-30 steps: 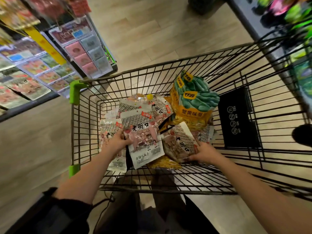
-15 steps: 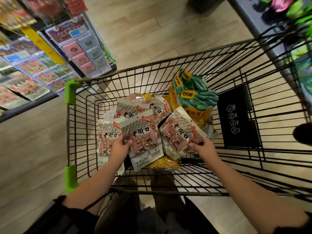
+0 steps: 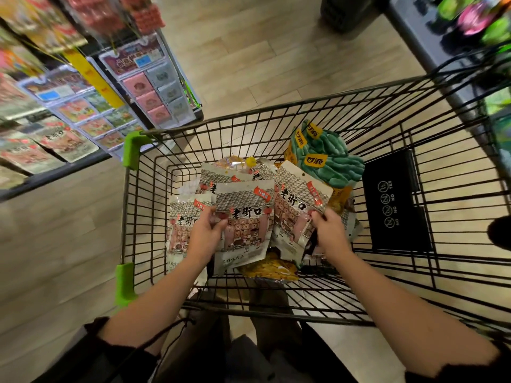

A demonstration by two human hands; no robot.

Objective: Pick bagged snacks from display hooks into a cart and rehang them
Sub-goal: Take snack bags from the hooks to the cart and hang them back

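Both my hands are down inside the black wire cart [image 3: 276, 114]. My left hand [image 3: 206, 233] grips the left edge of a grey-and-pink snack bag [image 3: 243, 225] with a tiled-roof picture. My right hand [image 3: 329, 230] pinches the right edge of a second, matching bag [image 3: 293, 211], lifted and tilted beside the first. More of the same bags lie under and to the left, one at the cart's left side [image 3: 181, 225]. A large green-and-yellow bag [image 3: 329, 158] leans at the back, and a yellow bag [image 3: 271, 269] lies beneath.
The display rack [image 3: 83, 111] with hanging snack bags stands to the left of the cart, matching bags low on it [image 3: 66, 142]. Green bumpers [image 3: 132, 150] mark the cart's left corners. A black child-seat flap [image 3: 392, 200] is on its right side. Another shelf [image 3: 475, 26] runs along the right.
My right hand has picked up the second bag from the pile and raised it beside the one in my left hand. The view has shifted slightly toward the rack.
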